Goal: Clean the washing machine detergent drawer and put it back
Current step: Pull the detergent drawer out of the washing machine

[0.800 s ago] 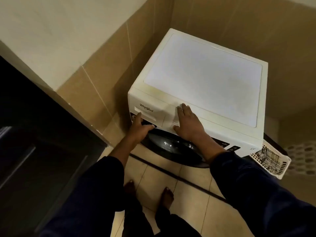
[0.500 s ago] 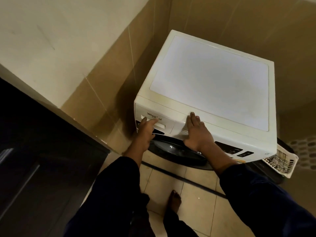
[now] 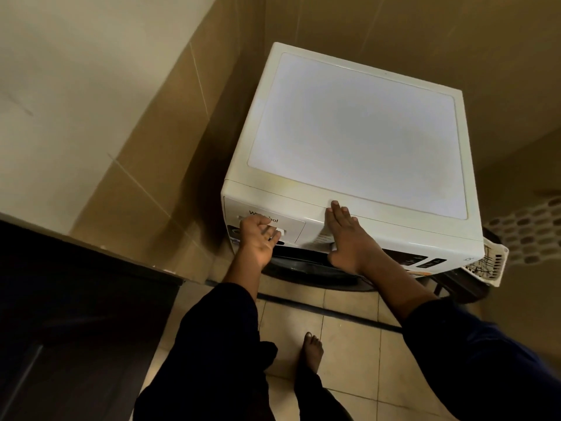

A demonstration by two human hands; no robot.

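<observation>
Fingers point(image 3: 268, 230) of the left hand point(image 3: 258, 238) curl palm-up into the handle recess of the detergent drawer point(image 3: 290, 227), which sits closed in the front panel at the top left corner of the white washing machine point(image 3: 358, 141). At 3 o'clock from it, the right hand point(image 3: 346, 238) lies flat with fingers straight, pressed against the panel and holding nothing. A white basket point(image 3: 493, 262) pokes out at the machine's 4 o'clock. One bare foot point(image 3: 312, 350) stands on the tiled floor point(image 3: 358, 360) at 6 o'clock.

L hand point(image 3: 260, 238) fingers curled in detergent drawer point(image 3: 290, 229) recess; R hand point(image 3: 346, 238) flat on washing machine point(image 3: 358, 138) front.
</observation>
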